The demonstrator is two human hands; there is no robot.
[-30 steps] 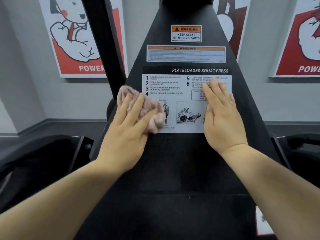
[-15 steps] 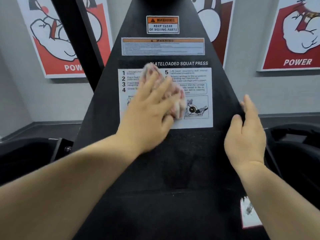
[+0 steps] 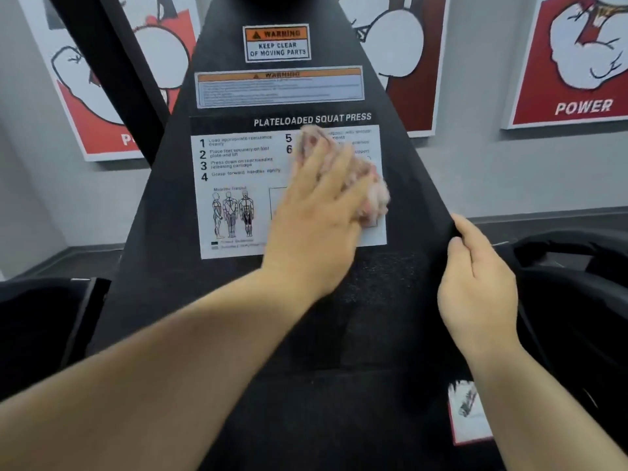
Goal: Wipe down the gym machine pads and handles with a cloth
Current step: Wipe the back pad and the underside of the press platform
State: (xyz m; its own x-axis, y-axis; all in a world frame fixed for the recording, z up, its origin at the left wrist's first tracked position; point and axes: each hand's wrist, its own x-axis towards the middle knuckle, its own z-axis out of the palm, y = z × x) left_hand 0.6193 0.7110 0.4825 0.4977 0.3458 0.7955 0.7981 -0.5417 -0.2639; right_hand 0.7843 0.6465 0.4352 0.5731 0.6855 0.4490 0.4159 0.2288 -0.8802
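Now | cloth [image 3: 371, 195] under flat left fingers [image 3: 326, 185] | right fingers [image 3: 475, 237] grip machine panel edge [image 3: 430, 185]

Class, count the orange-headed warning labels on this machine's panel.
2. The small warning label sits near the panel's top; the wide warning label lies just below it, above the instruction sheet. The left hand and cloth could hide more.

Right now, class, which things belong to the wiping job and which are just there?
Job: cloth, left hand pressing it on instruction label, right hand holding machine panel edge.
Just there: warning stickers, POWER posters.
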